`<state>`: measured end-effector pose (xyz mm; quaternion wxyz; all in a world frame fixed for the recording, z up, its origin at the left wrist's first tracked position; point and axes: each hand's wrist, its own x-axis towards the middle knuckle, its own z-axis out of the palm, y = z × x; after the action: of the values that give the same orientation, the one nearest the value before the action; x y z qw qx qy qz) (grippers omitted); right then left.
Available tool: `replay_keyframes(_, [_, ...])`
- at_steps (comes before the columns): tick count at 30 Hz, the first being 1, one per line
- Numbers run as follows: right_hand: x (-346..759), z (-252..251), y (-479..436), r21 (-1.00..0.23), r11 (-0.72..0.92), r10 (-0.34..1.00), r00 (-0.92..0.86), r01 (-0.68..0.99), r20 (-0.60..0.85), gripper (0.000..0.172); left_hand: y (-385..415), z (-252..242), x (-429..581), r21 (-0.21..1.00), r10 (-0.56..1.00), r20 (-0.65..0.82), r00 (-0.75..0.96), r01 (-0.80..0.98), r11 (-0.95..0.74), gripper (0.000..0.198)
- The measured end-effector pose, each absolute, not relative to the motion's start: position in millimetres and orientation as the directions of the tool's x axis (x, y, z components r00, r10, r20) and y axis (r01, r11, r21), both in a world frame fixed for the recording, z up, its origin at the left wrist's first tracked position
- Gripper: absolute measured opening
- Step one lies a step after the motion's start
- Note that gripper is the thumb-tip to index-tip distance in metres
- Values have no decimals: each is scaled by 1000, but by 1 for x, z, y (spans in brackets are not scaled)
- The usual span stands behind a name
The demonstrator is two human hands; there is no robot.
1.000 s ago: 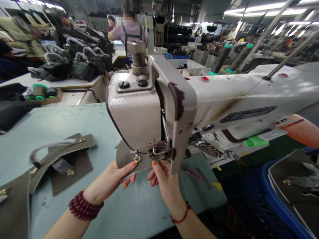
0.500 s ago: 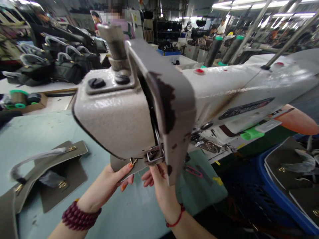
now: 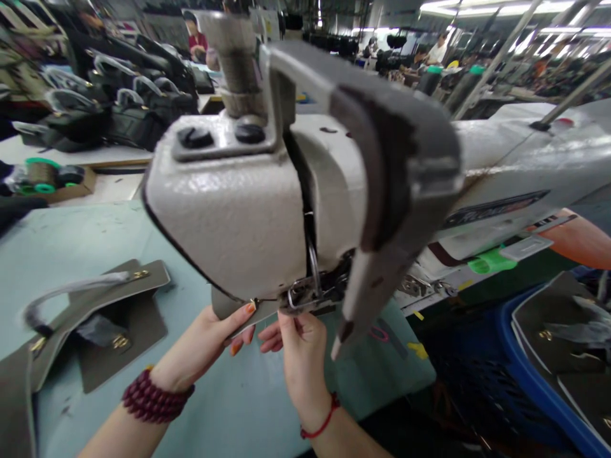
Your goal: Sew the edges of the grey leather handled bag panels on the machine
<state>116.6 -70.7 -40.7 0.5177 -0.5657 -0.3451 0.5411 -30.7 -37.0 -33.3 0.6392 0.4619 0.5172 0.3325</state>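
Below the head of a sewing machine [image 3: 224,222], my left hand [image 3: 217,334] grips a flat grey bag panel [image 3: 258,321]. Its thumb lies on top, close to a small gold fitting [image 3: 255,303], and the fingers are underneath. My right hand [image 3: 300,350] is at the panel's right end, under the needle area. Its thumb and forefinger come together there, while the other fingers curl towards the left hand. What this pinch holds is hidden by the machine. A worn grey lever arm [image 3: 405,172] rises over the machine head and slants down to the right of my right hand.
Grey bag pieces with a wrapped handle [image 3: 119,318] lie on the green tabletop [image 3: 214,407] at left. A blue basket [image 3: 506,356] with more pieces stands at right. Thread spools [image 3: 42,175] and black bags [image 3: 133,124] are behind. Co-workers appear in the background.
The lever arm has swung right, away from the machine head. My right hand has shifted slightly left, nearer the panel. My left hand keeps its grip. The view has moved a little.
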Motion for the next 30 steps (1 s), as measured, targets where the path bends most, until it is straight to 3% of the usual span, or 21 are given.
replay_keyframes(11, [122,-44,-68,-965,-228,962,126,-127,-244,46,-60,-34,-15,950,944,-306,125,-33,312,39])
replay_keyframes(15, [129,-41,-69,-960,-236,963,95,-152,-251,49,-79,-40,1,946,956,-293,20,-140,293,32])
replay_keyframes(18, [135,-36,-70,-941,-271,954,72,-204,-291,47,-97,-44,18,957,955,-280,-103,-114,268,30])
replay_keyframes(23, [147,-30,-70,-885,-345,937,-65,-311,-342,52,-118,-50,48,964,909,-263,-323,-130,232,24])
replay_keyframes(25, [152,-29,-68,-883,-368,930,-98,-293,-355,52,-122,-51,60,960,903,-274,-332,-149,236,20])
replay_keyframes(30, [170,-29,-62,-878,-421,903,-194,-229,-382,51,-129,-47,91,947,888,-297,-352,-226,228,31])
